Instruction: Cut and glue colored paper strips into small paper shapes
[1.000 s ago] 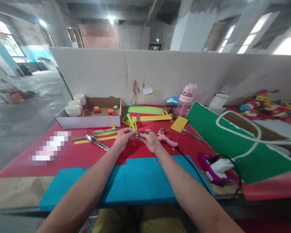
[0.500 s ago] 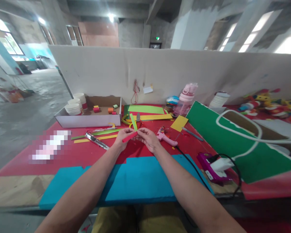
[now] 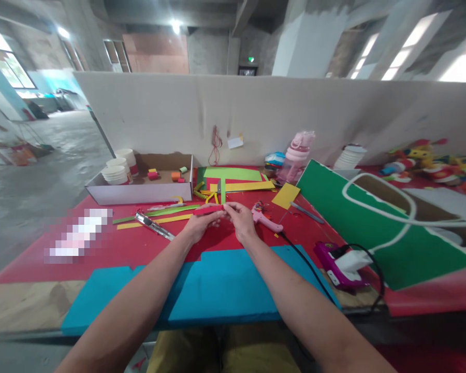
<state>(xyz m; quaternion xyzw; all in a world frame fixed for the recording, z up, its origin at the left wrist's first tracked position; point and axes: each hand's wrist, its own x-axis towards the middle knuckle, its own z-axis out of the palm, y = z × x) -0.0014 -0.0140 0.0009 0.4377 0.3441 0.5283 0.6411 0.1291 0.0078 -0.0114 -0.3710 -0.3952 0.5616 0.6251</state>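
Strip of red paper (image 3: 207, 210) meets strip of light-green paper (image 3: 223, 194) at the right fingertips

The right hand (image 3: 237, 219) has its thumb and forefinger pinched narrowly where the two strips meet; which strip lies on top there is too small to tell. The light-green one points away from the person, while the red one reaches leftward over the left hand (image 3: 202, 224). The left fingers are close together beneath it; whether they grip or merely support it, I cannot tell.

Both hands are above a red-covered tabletop (image 3: 132, 254), beyond a flat blue board (image 3: 225, 295) at the near edge. Just right of the right hand lies a pink glue gun (image 3: 267, 221) with a black cord. Left of the left hand is a silver utility knife (image 3: 154, 227), near a white-walled cardboard box (image 3: 140, 195) holding white paper cups (image 3: 115, 172).
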